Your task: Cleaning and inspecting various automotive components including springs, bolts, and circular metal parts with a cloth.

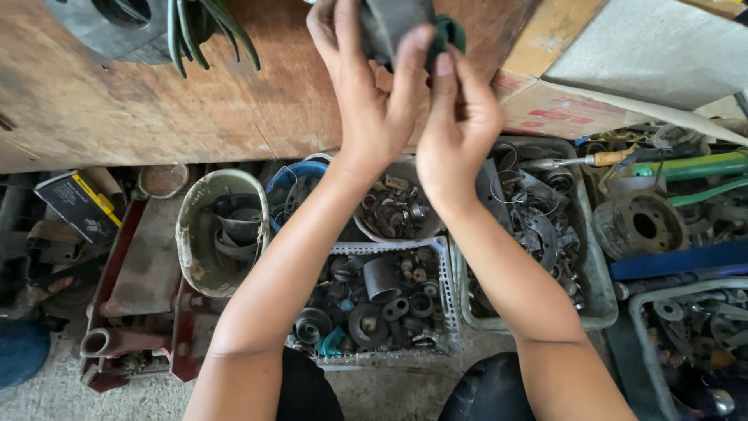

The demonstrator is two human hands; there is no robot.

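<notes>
Left hand grips grey part; right hand pinches green piece beside it (touching).

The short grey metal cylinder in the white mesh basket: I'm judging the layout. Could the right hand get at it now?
Probably not right away: the right hand is up at the bench, gripping a dark grey part with green edging together with the left hand. The grey cylinder lies uncovered on top.

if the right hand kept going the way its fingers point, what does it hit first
The right hand points up the picture; its fingertips already touch the dark grey part with its green piece. Past that the frame ends, so nothing further can be told.
</notes>
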